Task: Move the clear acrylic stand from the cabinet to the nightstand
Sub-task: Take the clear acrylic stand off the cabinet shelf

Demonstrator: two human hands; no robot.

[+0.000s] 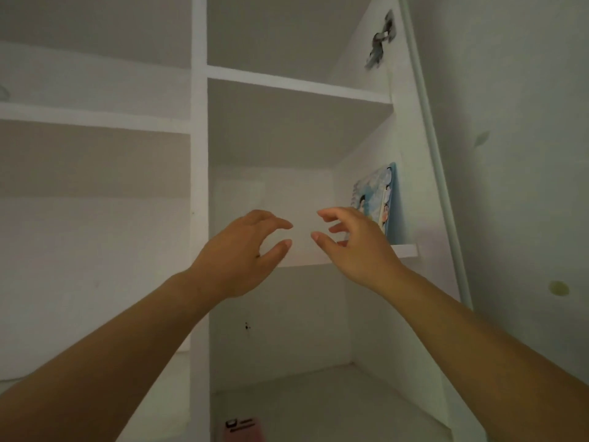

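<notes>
While both arms reach forward, left hand (245, 250) and right hand (353, 247) curl empty, fingers spread.

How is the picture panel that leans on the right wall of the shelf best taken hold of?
Pinch the picture panel at its near upright edge, coming from the front with the right hand. It is thin, stands on edge and lies close against the cabinet wall, so only that edge looks free.

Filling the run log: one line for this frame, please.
phase: reaching into cabinet shelf | left hand: open | right hand: open | acrylic stand: not discernible | illustrated card: leaning on right wall
</notes>
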